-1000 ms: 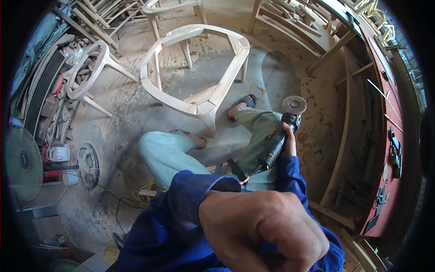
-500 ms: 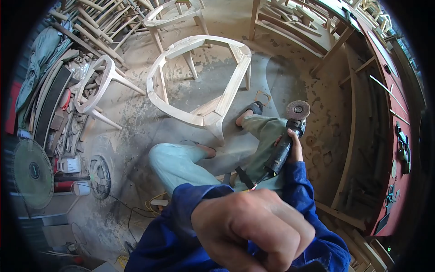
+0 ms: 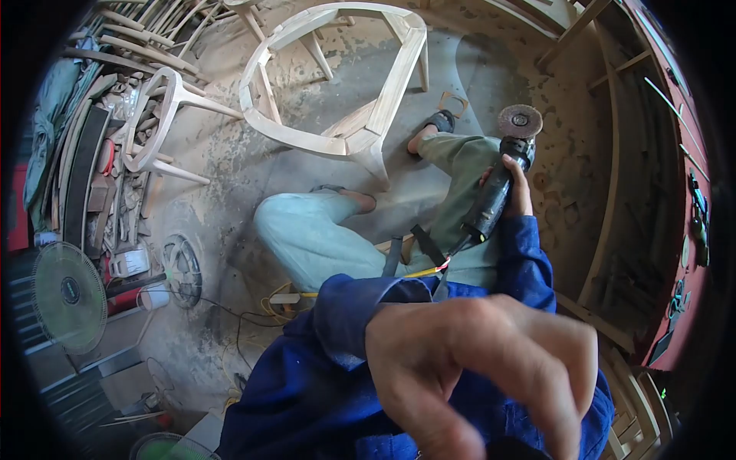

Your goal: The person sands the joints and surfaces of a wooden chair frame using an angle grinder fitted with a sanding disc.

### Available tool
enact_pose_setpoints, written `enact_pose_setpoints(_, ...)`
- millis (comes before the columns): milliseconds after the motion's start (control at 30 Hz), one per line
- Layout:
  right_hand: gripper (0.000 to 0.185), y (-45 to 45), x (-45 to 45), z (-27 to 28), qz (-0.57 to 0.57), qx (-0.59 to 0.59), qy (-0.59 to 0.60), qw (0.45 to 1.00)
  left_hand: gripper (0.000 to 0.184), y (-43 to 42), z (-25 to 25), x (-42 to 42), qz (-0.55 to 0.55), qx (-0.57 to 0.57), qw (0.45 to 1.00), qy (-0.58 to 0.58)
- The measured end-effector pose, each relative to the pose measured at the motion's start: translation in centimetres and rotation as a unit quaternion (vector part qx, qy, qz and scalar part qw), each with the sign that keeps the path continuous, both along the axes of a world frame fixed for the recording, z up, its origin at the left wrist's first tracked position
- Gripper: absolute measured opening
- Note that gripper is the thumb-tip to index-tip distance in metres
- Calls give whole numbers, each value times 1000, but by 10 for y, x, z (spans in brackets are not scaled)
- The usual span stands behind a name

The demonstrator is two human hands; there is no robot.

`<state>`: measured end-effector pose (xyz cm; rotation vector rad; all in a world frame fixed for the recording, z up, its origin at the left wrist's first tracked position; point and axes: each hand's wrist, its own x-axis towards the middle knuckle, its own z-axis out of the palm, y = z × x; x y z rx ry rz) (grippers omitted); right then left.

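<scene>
A black angle grinder [image 3: 487, 205] is in my right hand [image 3: 520, 192], its fingers wrapped around the body. The grinder points away from me, with a round, rough-looking abrasive disc [image 3: 520, 120] at its far end. A yellow and red cord [image 3: 429, 271] runs from its rear. Close to the camera is my left hand [image 3: 483, 345], large in view. Its fingers are bent, with thumb and fingers apart and nothing visible between them; the fingertips are partly cut off at the bottom edge. Beyond my knees stands a pale wooden chair frame [image 3: 295, 136], touched by neither hand.
A smaller wooden frame [image 3: 157, 126] leans at left beside stacked wood offcuts. A green-bladed fan [image 3: 70, 291] stands at lower left, with cables [image 3: 238, 326] on the floor. At right are a wooden rack [image 3: 609, 153] and a red board [image 3: 663, 307] holding tools.
The view has tipped downward, so the chair frame sits higher. My left hand has loosened from a fist, thumb and fingers spreading. My right hand keeps hold of the angle grinder.
</scene>
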<state>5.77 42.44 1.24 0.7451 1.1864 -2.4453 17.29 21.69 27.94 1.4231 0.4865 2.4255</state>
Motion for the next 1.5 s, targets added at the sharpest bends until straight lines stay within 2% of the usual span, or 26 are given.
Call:
enact_pose_setpoints(67,46,4,-1,-2,1,-20,1,1000,68,4,-5,1,-20,14,1000,19)
enact_pose_setpoints(233,48,-1,2,5,4,12,-7,1000,92,3,-32,5,-88,-46,994,-42)
enact_pose_setpoints(333,49,-3,4,9,2,10,-15,1000,96,-7,-53,3,-65,-202,974,-73)
enact_pose_setpoints(367,49,-2,5,8,3,10,-17,1000,94,-13,-58,1,-39,-292,951,-95)
enact_pose_setpoints(400,49,-2,5,7,4,8,-18,1000,90,-18,-68,-2,68,-401,911,-67)
enact_pose_setpoints(433,49,-2,4,7,5,7,-18,1000,86,-23,-81,-5,175,-500,848,-34)
enact_pose_setpoints(467,48,-2,3,9,1,4,-19,1000,84,-28,-103,-7,301,-599,741,21)
enact_pose_setpoints(500,46,-3,4,12,-4,2,-21,1000,81,-35,-128,-7,416,-674,606,77)
enact_pose_setpoints(567,45,-3,5,14,-9,-5,-21,1000,80,-65,-170,-11,494,-765,391,137)
enact_pose_setpoints(633,46,-2,3,11,-14,-18,-18,1000,84,-110,-218,-8,471,-764,440,25)
enact_pose_setpoints(700,49,-1,4,9,-2,-24,-17,1000,90,-141,-234,-6,475,-771,422,-34)
enact_pose_setpoints(733,49,0,3,9,3,-23,-14,1000,99,-153,-239,-9,486,-791,370,-22)
enact_pose_setpoints(833,49,-2,5,10,13,-13,-14,1000,112,-175,-245,-41,545,-766,342,14)
enact_pose_setpoints(933,48,-1,4,12,18,-10,-6,1000,131,-176,-251,-94,555,-775,302,31)
enact_pose_setpoints(1033,47,1,2,8,17,-1,4,1000,145,-158,-265,-145,493,-829,258,55)
enact_pose_setpoints(1067,47,1,3,9,10,2,5,1000,146,-155,-279,-158,497,-831,234,88)
enact_pose_setpoints(1167,46,0,5,13,-9,2,2,1000,141,-146,-280,-184,445,-868,195,104)
enact_pose_setpoints(1200,45,1,5,11,-10,0,3,1000,134,-148,-291,-187,484,-846,189,116)
enact_pose_setpoints(1433,45,4,7,13,-17,-8,14,1000,125,-148,-275,-183,450,-873,180,55)
enact_pose_setpoints(1500,45,5,5,15,-11,-4,16,1000,122,-143,-281,-172,470,-863,172,64)
